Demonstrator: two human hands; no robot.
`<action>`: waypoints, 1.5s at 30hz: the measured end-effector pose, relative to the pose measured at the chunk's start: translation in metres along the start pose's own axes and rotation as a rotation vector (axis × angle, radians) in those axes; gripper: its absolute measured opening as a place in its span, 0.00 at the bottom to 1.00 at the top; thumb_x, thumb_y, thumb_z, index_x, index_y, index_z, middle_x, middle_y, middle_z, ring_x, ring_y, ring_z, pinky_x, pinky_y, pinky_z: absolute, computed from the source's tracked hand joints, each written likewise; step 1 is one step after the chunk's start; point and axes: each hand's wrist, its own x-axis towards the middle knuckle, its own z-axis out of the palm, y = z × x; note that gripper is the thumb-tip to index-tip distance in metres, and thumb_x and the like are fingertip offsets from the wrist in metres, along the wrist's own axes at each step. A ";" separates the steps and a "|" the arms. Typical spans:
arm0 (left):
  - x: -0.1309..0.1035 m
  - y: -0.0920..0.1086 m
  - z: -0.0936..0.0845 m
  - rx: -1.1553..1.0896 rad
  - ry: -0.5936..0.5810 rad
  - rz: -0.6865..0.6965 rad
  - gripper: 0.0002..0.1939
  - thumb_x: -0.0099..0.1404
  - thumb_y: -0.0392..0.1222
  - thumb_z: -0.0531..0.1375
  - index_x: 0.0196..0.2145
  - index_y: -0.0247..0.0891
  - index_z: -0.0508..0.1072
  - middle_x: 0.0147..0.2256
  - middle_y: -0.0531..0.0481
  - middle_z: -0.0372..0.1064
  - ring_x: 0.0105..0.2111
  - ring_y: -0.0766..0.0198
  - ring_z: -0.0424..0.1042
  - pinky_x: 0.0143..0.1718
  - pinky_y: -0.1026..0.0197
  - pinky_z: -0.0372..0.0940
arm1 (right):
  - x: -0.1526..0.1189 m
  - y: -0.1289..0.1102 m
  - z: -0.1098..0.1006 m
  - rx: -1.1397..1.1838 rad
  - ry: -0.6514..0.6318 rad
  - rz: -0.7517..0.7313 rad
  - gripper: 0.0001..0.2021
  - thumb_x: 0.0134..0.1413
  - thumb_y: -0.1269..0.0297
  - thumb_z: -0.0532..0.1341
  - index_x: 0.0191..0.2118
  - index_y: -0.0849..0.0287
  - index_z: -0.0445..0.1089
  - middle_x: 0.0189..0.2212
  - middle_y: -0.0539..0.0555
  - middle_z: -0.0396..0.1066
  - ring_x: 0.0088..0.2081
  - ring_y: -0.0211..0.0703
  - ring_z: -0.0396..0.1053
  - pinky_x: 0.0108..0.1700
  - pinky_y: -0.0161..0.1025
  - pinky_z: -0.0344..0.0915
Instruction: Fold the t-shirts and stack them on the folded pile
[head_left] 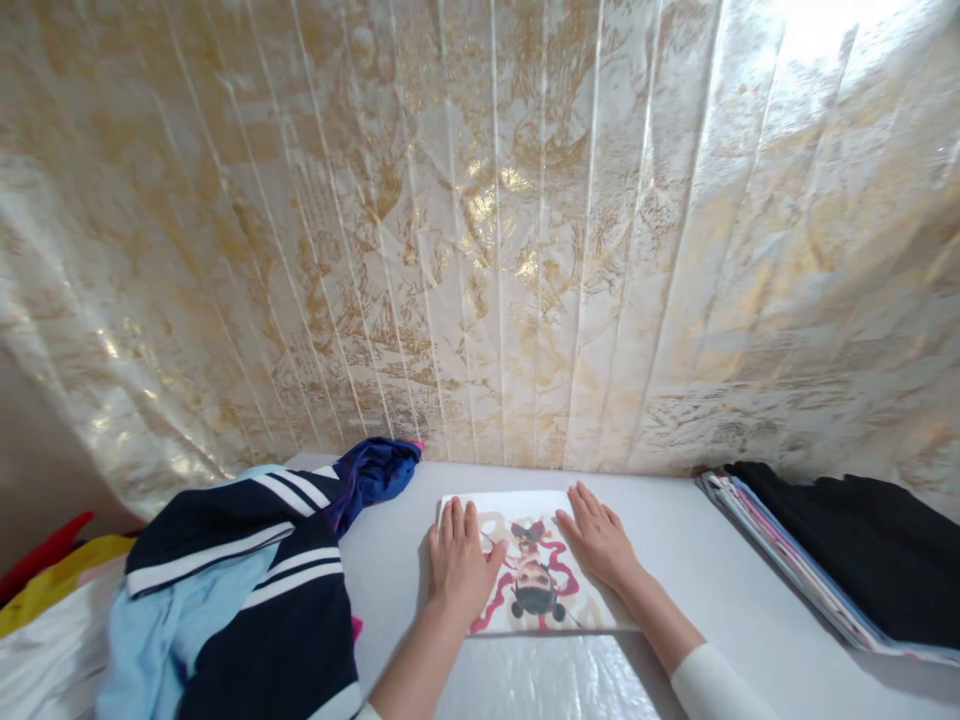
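Observation:
A white folded garment (499, 622) lies flat in front of me, printed with a cartoon figure that has dark hair buns and red ribbons. The figure appears upside down from where I look. On its left side rests my left hand (461, 560), palm down, fingers stretched out and the thumb apart. My right hand (600, 540) lies flat along the right edge, its fingers extended toward the far corner. Both hands touch the cloth without gripping it. The undersides of the palms are hidden.
A loose heap at left holds a navy garment with white stripes (277, 640), light blue cloth (142, 640) and yellow cloth (64, 580). At right stands a folded stack topped by black cloth (877, 560). A gold-patterned curtain (480, 250) hangs behind the white table (390, 560).

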 end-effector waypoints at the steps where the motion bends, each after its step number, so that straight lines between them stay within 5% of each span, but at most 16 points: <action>1: 0.001 -0.003 -0.001 -0.003 -0.006 0.014 0.31 0.68 0.52 0.52 0.62 0.31 0.58 0.63 0.34 0.50 0.64 0.48 0.49 0.59 0.46 0.52 | 0.000 0.008 -0.002 0.033 0.025 0.028 0.29 0.59 0.56 0.50 0.62 0.67 0.58 0.65 0.62 0.52 0.66 0.49 0.47 0.64 0.48 0.43; 5: 0.002 -0.016 -0.007 -0.009 -0.015 0.082 0.28 0.68 0.48 0.51 0.62 0.32 0.59 0.63 0.38 0.50 0.64 0.50 0.49 0.61 0.46 0.51 | -0.001 0.046 -0.025 0.105 0.110 0.182 0.26 0.57 0.62 0.47 0.58 0.70 0.60 0.59 0.68 0.61 0.62 0.53 0.57 0.61 0.49 0.51; 8: 0.003 -0.014 -0.011 -0.026 -0.034 0.165 0.28 0.70 0.44 0.47 0.63 0.29 0.55 0.64 0.38 0.46 0.65 0.53 0.46 0.62 0.47 0.48 | -0.003 0.060 -0.040 0.190 0.145 0.231 0.25 0.58 0.63 0.44 0.59 0.67 0.58 0.48 0.63 0.72 0.50 0.47 0.70 0.52 0.42 0.61; 12: 0.007 -0.003 -0.013 -0.057 -0.083 0.233 0.26 0.70 0.43 0.46 0.63 0.29 0.56 0.64 0.38 0.45 0.65 0.55 0.46 0.62 0.49 0.49 | -0.004 0.044 -0.041 0.288 0.100 0.186 0.22 0.59 0.62 0.46 0.56 0.62 0.60 0.33 0.53 0.76 0.35 0.43 0.74 0.38 0.36 0.65; 20: 0.007 -0.004 -0.013 -0.105 -0.121 0.228 0.26 0.69 0.44 0.50 0.62 0.36 0.59 0.65 0.41 0.43 0.65 0.55 0.45 0.61 0.50 0.49 | 0.013 0.009 -0.037 0.363 -0.003 0.154 0.16 0.55 0.63 0.54 0.48 0.59 0.68 0.32 0.54 0.76 0.35 0.45 0.72 0.37 0.36 0.63; 27: 0.008 -0.005 -0.012 -0.150 -0.101 0.227 0.26 0.68 0.45 0.52 0.62 0.37 0.60 0.65 0.44 0.46 0.65 0.56 0.46 0.61 0.51 0.50 | 0.004 0.010 -0.045 0.405 -0.140 0.255 0.23 0.54 0.68 0.52 0.57 0.63 0.60 0.26 0.50 0.74 0.19 0.36 0.66 0.21 0.32 0.55; 34: 0.007 -0.010 -0.018 -0.187 -0.169 0.267 0.26 0.68 0.47 0.53 0.62 0.39 0.60 0.65 0.44 0.44 0.65 0.56 0.44 0.62 0.51 0.48 | -0.009 0.009 -0.048 0.293 -0.075 0.225 0.22 0.50 0.73 0.54 0.53 0.61 0.63 0.26 0.51 0.73 0.27 0.41 0.69 0.29 0.33 0.56; 39: 0.008 -0.014 -0.019 -0.222 -0.167 0.300 0.25 0.68 0.48 0.53 0.61 0.43 0.62 0.66 0.44 0.44 0.66 0.54 0.43 0.61 0.49 0.48 | -0.010 0.007 -0.047 0.329 -0.076 0.199 0.18 0.55 0.64 0.54 0.52 0.59 0.63 0.25 0.50 0.72 0.25 0.41 0.68 0.26 0.34 0.56; 45: 0.013 -0.022 -0.007 -0.230 -0.088 0.324 0.28 0.71 0.50 0.48 0.64 0.35 0.54 0.65 0.42 0.46 0.65 0.56 0.45 0.62 0.50 0.49 | -0.007 0.009 -0.037 0.409 -0.080 0.217 0.20 0.52 0.66 0.52 0.52 0.61 0.60 0.24 0.48 0.71 0.26 0.41 0.71 0.25 0.33 0.59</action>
